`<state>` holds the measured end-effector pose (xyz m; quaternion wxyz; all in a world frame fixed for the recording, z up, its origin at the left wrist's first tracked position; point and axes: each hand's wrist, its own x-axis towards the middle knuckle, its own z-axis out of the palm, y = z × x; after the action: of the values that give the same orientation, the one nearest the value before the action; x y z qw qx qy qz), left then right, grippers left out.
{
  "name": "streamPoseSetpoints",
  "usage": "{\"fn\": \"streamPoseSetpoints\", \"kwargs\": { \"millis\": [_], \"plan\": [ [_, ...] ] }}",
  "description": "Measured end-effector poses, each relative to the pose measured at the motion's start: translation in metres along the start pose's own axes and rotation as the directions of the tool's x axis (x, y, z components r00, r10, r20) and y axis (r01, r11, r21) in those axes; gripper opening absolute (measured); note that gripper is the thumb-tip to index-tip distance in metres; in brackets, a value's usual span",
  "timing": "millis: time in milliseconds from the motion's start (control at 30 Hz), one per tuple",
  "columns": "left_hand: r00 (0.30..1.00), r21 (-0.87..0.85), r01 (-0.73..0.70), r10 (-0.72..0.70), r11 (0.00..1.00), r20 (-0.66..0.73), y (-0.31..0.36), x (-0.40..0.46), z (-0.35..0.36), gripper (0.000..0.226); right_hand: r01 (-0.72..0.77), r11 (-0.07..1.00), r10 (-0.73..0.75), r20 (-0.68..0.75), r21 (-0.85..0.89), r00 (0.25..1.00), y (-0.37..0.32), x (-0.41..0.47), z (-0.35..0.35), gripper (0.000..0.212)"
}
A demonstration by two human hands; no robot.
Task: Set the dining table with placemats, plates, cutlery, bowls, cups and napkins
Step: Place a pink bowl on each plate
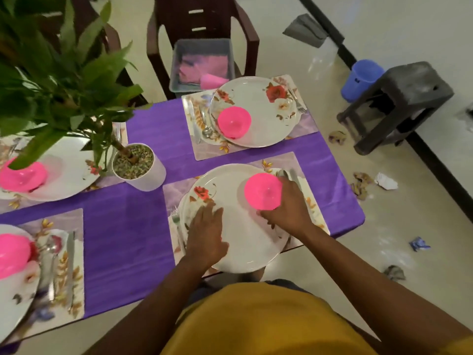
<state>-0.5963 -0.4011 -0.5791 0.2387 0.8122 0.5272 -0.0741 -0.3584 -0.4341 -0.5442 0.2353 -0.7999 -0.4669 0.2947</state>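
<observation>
Purple-clothed desk (143, 226), lower centre | four floral placemats with plates, cutlery, pink bowls laid | right hand (286, 208) grips inverted pink plastic bowl (263, 190) on white floral plate (238, 237) | left hand (207, 231) flat on plate | cups, napkins apparently left

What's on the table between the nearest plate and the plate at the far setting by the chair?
In the head view, between the nearest plate and the far plate lie only placemat edges and a bare strip of purple tablecloth.
</observation>
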Motion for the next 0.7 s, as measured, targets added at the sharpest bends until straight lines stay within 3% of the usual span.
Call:
{"fn": "streamPoseSetpoints", "kwargs": {
  "millis": [200, 700],
  "plan": [
    [0.998, -0.012, 0.018, -0.018, 1.000, -0.058, 0.003, 0.001, 0.004, 0.100, 0.078, 0.997, -0.078, 0.025, -0.018, 0.997, 0.007, 0.015, 0.001, 0.102],
    [0.997, -0.072, 0.043, -0.047, 0.996, -0.057, 0.009, -0.001, 0.001, 0.100, 0.054, 0.998, -0.053, 0.041, -0.014, 0.998, 0.014, 0.026, 0.007, 0.114]
  ]
}}
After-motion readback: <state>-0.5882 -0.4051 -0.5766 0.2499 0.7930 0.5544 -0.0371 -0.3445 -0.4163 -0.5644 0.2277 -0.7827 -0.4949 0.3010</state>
